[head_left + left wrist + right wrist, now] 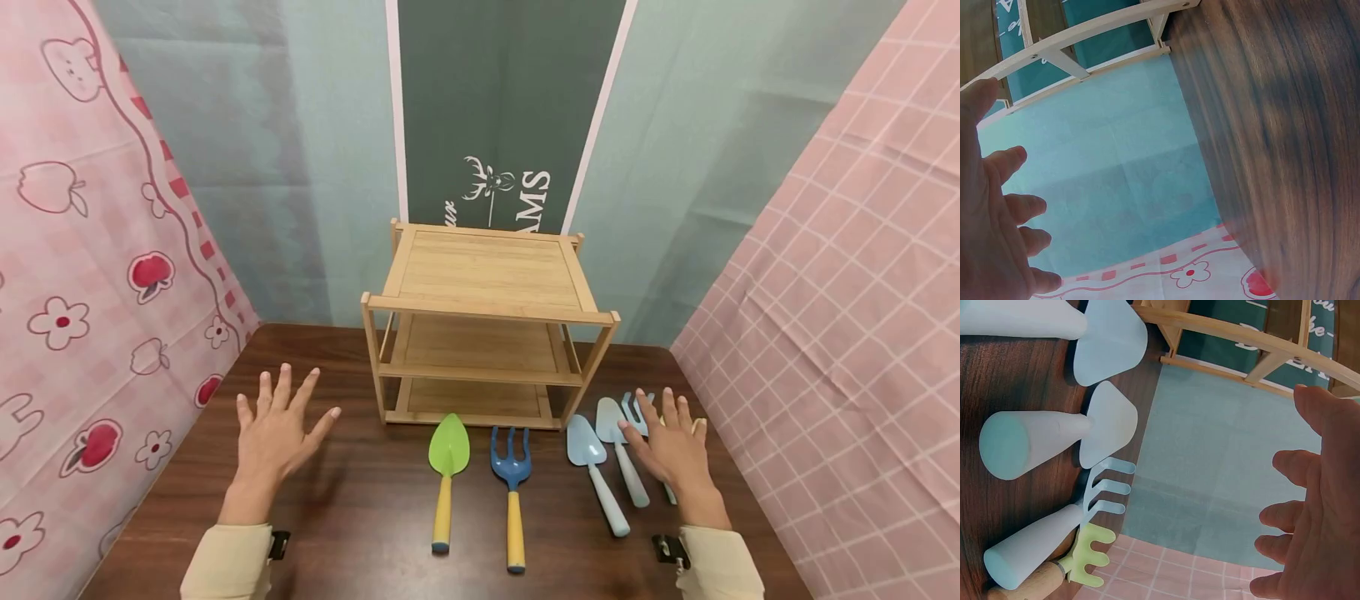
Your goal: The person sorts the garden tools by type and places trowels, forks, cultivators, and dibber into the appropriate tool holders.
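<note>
With empty fingers (305, 390) spread on left hand (273, 433) and right hand (677, 454); beneath the nearer right, light-blue rake (1060, 526), tines pointing away.

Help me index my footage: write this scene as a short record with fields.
Surface: dark wood table
Furniture: three-tier wooden rack, at the back
In front of rack: green trowel and blue fork, yellow handles
Right side: two pale-blue trowels, pale-blue rake, green rake with wooden handle
Left hand: fingers spread, holding nothing
Right hand: fingers extended, holding nothing, near both rakes
</note>
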`<state>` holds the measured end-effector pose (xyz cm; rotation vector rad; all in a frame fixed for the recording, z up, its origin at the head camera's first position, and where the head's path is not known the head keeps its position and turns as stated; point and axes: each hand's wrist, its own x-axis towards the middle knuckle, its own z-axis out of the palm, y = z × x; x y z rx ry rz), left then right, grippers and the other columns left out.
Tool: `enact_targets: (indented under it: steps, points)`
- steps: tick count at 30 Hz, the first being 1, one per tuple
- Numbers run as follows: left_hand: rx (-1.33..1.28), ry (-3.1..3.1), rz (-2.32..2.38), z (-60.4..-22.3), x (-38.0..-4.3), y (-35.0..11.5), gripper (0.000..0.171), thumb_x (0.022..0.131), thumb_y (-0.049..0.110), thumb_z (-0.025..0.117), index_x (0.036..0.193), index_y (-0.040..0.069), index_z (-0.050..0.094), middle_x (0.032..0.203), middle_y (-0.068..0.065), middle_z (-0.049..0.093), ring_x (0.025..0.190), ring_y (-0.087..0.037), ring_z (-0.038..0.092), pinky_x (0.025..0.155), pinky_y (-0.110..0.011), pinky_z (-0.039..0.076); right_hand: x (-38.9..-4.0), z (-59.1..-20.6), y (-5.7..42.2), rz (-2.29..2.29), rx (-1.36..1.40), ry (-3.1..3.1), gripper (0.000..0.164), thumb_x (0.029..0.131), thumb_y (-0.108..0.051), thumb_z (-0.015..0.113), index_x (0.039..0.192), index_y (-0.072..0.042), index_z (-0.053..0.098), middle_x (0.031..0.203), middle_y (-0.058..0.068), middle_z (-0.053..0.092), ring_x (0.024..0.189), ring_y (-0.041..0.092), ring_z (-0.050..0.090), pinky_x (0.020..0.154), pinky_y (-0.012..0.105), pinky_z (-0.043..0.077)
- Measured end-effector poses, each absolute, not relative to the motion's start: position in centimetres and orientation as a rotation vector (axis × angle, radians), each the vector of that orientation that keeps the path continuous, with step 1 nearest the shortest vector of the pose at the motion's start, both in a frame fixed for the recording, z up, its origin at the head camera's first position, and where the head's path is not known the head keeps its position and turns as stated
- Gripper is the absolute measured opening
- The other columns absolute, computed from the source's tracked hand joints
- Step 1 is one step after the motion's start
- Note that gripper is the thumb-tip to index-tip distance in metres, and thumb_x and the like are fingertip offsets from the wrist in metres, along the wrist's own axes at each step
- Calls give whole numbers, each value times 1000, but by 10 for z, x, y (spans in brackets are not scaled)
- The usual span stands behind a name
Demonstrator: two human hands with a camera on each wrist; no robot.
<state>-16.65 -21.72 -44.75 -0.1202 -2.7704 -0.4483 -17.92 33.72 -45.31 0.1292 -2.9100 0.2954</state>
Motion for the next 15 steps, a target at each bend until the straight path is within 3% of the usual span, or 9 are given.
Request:
enact_targets:
  steps: [7,10,12,15]
  points:
    - [-136,-2789,-466,-446,-166,-216,72,89,57,48,143,13,33,147,-28,16,134,-45,4,98,-66,-1,-177,-450,336,286,125,-2921,71,93,-53,43,144,-6,28,142,37,15,127,55,14,93,71,8]
    - [-158,-2737,-452,-446,-167,-215,67,86,48,58,136,7,42,140,-32,29,128,-49,25,95,-66,18,-174,-447,333,223,130,-2906,66,91,-45,53,139,-3,37,136,38,28,115,55,36,86,66,30]
    - [-182,-2684,-416,-447,-168,-216,60,84,41,63,128,2,50,128,-32,43,113,-49,44,85,-63,33,-171,-446,332,191,126,-2896,59,89,-38,59,132,0,46,127,37,40,100,53,49,71,61,42]
    - [-201,-2608,-362,-445,-167,-215,47,80,31,68,114,-2,60,107,-29,58,87,-47,58,66,-58,43,-169,-446,329,166,126,-2877,50,86,-30,63,123,2,55,112,34,53,83,46,58,55,54,45]
